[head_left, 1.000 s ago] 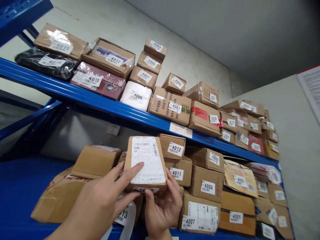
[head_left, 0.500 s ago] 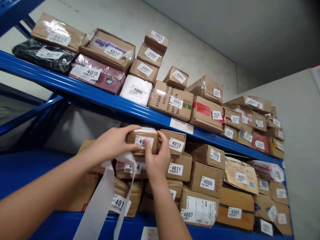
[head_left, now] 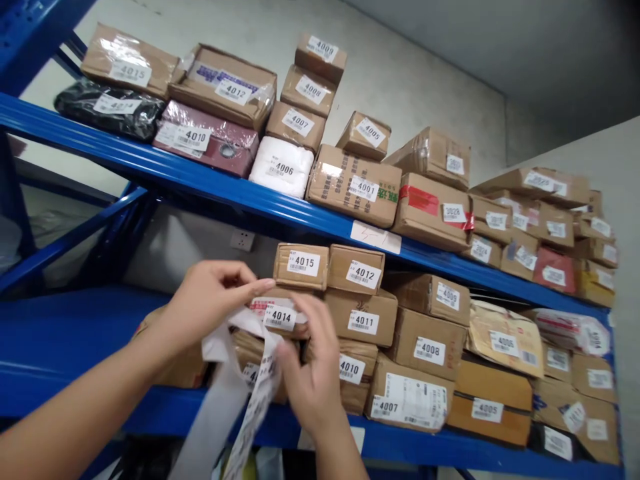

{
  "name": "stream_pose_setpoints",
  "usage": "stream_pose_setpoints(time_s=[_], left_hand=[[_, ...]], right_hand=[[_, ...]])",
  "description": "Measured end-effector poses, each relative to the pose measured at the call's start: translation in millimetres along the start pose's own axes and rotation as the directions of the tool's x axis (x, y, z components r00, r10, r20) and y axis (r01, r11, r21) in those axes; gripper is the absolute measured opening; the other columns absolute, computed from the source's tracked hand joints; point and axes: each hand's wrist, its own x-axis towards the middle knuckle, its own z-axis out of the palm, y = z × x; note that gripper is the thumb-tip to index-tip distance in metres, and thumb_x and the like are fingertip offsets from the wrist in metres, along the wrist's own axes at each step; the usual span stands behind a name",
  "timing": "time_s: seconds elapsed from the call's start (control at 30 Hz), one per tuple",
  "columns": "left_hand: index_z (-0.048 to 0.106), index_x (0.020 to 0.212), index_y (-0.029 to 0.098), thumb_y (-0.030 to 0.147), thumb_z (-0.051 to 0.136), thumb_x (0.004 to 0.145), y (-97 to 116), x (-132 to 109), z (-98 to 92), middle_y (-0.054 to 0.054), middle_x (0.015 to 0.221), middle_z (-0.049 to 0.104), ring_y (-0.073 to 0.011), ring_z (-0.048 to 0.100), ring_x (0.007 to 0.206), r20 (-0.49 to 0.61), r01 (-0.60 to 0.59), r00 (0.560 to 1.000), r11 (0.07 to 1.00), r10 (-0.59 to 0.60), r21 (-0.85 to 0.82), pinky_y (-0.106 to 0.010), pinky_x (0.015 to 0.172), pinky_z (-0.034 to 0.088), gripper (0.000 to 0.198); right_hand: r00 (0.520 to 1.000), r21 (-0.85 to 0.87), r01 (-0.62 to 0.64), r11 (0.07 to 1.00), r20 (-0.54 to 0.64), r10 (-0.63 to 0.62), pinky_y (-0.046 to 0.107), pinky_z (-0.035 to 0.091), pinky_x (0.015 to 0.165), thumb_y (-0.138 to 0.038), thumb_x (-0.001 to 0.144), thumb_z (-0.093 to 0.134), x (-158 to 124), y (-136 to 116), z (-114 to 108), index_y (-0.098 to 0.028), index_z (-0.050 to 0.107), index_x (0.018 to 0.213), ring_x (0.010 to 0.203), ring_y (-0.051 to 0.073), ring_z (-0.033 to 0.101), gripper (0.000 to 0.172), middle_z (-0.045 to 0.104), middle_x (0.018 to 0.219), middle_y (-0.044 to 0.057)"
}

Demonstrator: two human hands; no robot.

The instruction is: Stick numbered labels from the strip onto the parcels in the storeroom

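A small brown parcel labelled 4015 (head_left: 301, 265) sits on top of the stack on the middle shelf, beside parcel 4012 (head_left: 356, 269). My left hand (head_left: 213, 300) is pulled back from it, fingers pinched on a long white label strip (head_left: 227, 393) that hangs down. My right hand (head_left: 311, 373) is raised just below parcel 4014 (head_left: 280, 317), fingers loosely curled, touching the strip near its top. Neither hand touches parcel 4015.
Blue metal racking (head_left: 210, 190) holds several numbered cardboard parcels on two levels. The upper shelf carries a black bag (head_left: 107, 110), a maroon box (head_left: 205, 141) and a white packet (head_left: 283, 168). A bare blue shelf area (head_left: 65, 333) lies left. A wall socket (head_left: 243, 239) shows behind.
Both hands lifted the small parcel onto the stack next to 4012, then let go and drew back. The label strip now hangs between both hands.
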Motion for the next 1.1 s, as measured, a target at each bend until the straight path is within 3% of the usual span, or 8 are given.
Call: stream_pose_setpoints(time_s=[0.1, 0.2, 0.3, 0.4, 0.57, 0.8, 0.97, 1.1], left_hand=[[0.050, 0.044, 0.017, 0.049, 0.073, 0.058, -19.9, -38.8, 4.4, 0.004, 0.042, 0.045, -0.0073, 0.037, 0.041, -0.153, 0.134, 0.968, 0.922, -0.201, -0.364, -0.019, 0.039, 0.030, 0.041], [0.048, 0.047, 0.017, 0.046, 0.072, 0.063, -47.4, -72.2, 8.3, 0.006, 0.044, 0.041, -0.0060, 0.035, 0.041, -0.292, 0.188, 0.888, 0.859, -0.356, -0.476, -0.017, 0.039, 0.030, 0.041], [0.063, 0.060, 0.017, 0.051, 0.066, 0.070, -67.8, -105.1, 2.3, 0.000, 0.058, 0.059, -0.0114, 0.054, 0.055, -0.072, 0.261, 0.945, 0.867, -0.320, -0.425, -0.019, 0.053, 0.047, 0.035], [0.073, 0.084, 0.020, 0.046, 0.074, 0.063, -75.5, -134.4, -8.0, -0.005, 0.082, 0.072, -0.0211, 0.067, 0.077, 0.064, 0.331, 0.942, 0.876, -0.330, -0.350, -0.026, 0.070, 0.055, 0.034], [0.075, 0.082, 0.021, 0.050, 0.070, 0.066, -86.3, -155.7, -19.9, -0.006, 0.082, 0.073, -0.0229, 0.067, 0.082, -0.038, 0.408, 0.903, 0.884, -0.427, -0.229, -0.025, 0.072, 0.054, 0.034], [0.055, 0.057, 0.018, 0.060, 0.059, 0.071, -112.7, -140.2, -30.6, 0.003, 0.052, 0.046, -0.0107, 0.042, 0.053, -0.415, 0.439, 0.773, 0.877, -0.480, -0.195, -0.018, 0.047, 0.036, 0.045], [0.047, 0.056, 0.018, 0.058, 0.070, 0.057, -118.5, -136.7, -38.3, 0.005, 0.051, 0.042, -0.0104, 0.038, 0.053, -0.223, 0.509, 0.790, 0.814, -0.571, -0.280, -0.021, 0.050, 0.035, 0.046], [0.028, 0.046, 0.021, 0.061, 0.062, 0.061, -124.8, -149.8, -37.8, 0.007, 0.047, 0.023, -0.0083, 0.024, 0.049, -0.308, 0.536, 0.797, 0.844, -0.520, -0.040, -0.021, 0.046, 0.022, 0.054]], right_hand=[[0.907, 0.337, -0.346, 0.876, 0.358, 0.221, 0.040, 0.043, 0.099, -0.066, 0.072, 0.061, -34.3, -13.9, 10.7, -0.025, 0.052, 0.128, 0.116, 0.027, 0.054, 0.069, 0.057, 0.127, 0.010], [0.815, 0.576, -0.579, 0.577, 0.378, 0.440, 0.030, 0.052, 0.075, -0.057, 0.071, 0.068, -55.7, -13.5, 34.1, -0.021, 0.065, 0.098, 0.084, 0.020, 0.065, 0.045, 0.070, 0.093, 0.007], [0.757, 0.674, -0.598, 0.432, 0.300, 0.580, 0.022, 0.046, 0.060, -0.044, 0.069, 0.075, -72.3, -8.9, 59.1, -0.019, 0.061, 0.075, 0.061, 0.011, 0.057, 0.030, 0.063, 0.065, 0.000], [0.776, 0.680, -0.567, 0.465, 0.250, 0.580, 0.019, 0.039, 0.053, -0.039, 0.070, 0.075, -87.5, -7.1, 74.3, -0.018, 0.059, 0.071, 0.056, 0.007, 0.047, 0.026, 0.052, 0.064, -0.004], [0.806, 0.572, -0.575, 0.585, 0.270, 0.527, 0.022, 0.041, 0.055, -0.036, 0.074, 0.071, -98.9, -9.4, 89.5, -0.019, 0.065, 0.079, 0.061, 0.011, 0.052, 0.019, 0.059, 0.070, -0.001], [0.984, 0.198, -0.175, 0.965, 0.073, 0.163, 0.026, 0.043, 0.064, -0.019, 0.084, 0.060, -83.4, -20.5, 135.7, -0.019, 0.065, 0.072, 0.069, 0.014, 0.056, 0.013, 0.064, 0.070, 0.001], [0.998, -0.038, -0.053, 0.998, -0.040, 0.051, 0.031, 0.041, 0.068, -0.018, 0.086, 0.058, -64.7, -10.5, 148.2, -0.020, 0.067, 0.073, 0.074, 0.017, 0.050, 0.015, 0.063, 0.071, 0.002], [0.993, -0.131, 0.003, 0.991, -0.120, -0.019, 0.033, 0.042, 0.073, -0.018, 0.085, 0.060, -57.7, -1.7, 150.5, -0.019, 0.068, 0.074, 0.077, 0.018, 0.048, 0.013, 0.062, 0.073, 0.004]])
